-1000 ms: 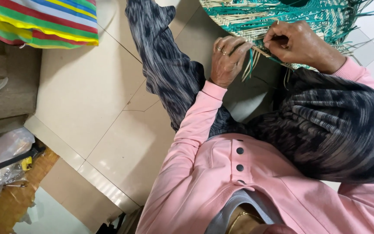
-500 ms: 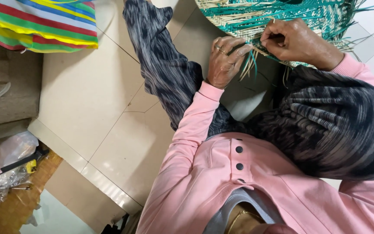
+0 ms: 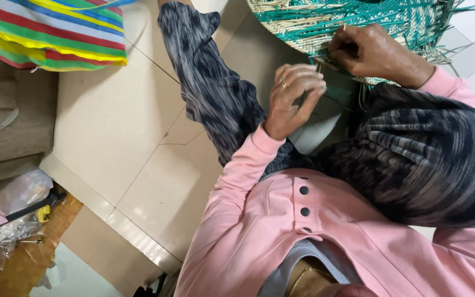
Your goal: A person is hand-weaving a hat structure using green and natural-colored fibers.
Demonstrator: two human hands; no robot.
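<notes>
A woven mat (image 3: 358,19) of teal and pale straw strips lies on the floor at the top, its loose ends sticking out along the near edge. My right hand (image 3: 377,52) rests on that edge, fingers pinched on a strand of the weave. My left hand (image 3: 290,99), with a ring on one finger, hovers just below the mat's edge above my knee. Its fingertips are drawn together, seemingly on a thin straw strand (image 3: 319,69). Both arms are in pink sleeves, and grey patterned trousers (image 3: 215,93) cover my legs.
Beige floor tiles (image 3: 111,126) spread out to the left. A striped, many-coloured bag (image 3: 50,33) lies at the top left, above a brown padded seat (image 3: 6,126). Plastic bags and clutter (image 3: 12,214) sit at the lower left by a wooden surface.
My left hand has drawn back from the mat's loose ends toward my body. My right hand stays at the mat's edge.
</notes>
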